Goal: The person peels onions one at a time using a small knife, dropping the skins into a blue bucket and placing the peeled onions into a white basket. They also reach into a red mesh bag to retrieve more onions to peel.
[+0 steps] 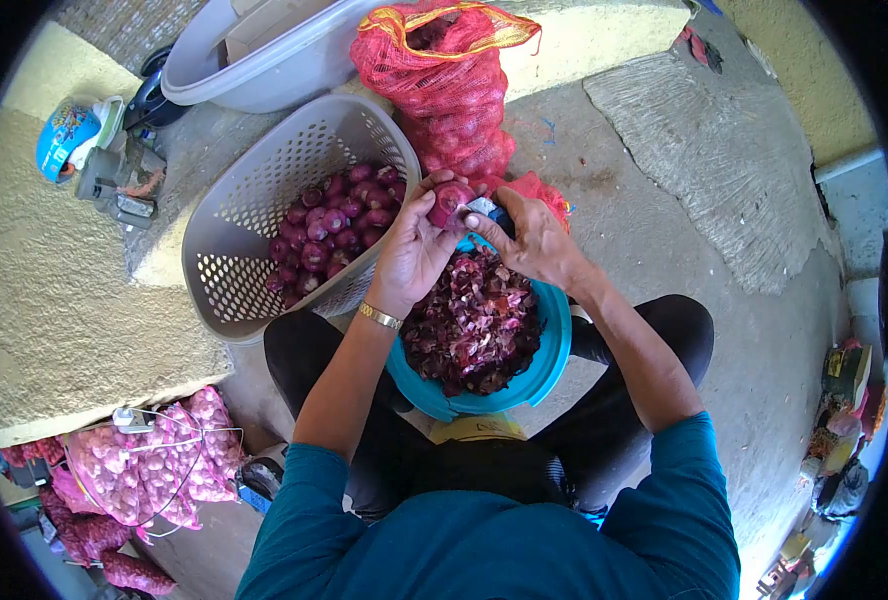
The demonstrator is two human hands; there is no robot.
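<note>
My left hand (411, 250) has its fingers wrapped round a red onion (449, 203), above the turquoise tub. In my right hand (542, 240) is a small knife (482, 207) with a pale blade and a dark handle, mostly covered by the fingers. The blade is close against the onion's right side; exact contact is hard to see. Below both hands the turquoise tub (554, 345) between the legs is filled with dry onion skins (474, 325). To the left stands a grey perforated basket (226, 215) with many smooth red onions (334, 225) in it.
A red mesh sack (444, 100) of onions stands behind the tub. Beyond the basket is a large grey tub (294, 60). Bags of pale bulbs (154, 460) lie at lower left, beside a plastered ledge (84, 310). Assorted items (844, 400) line the right wall.
</note>
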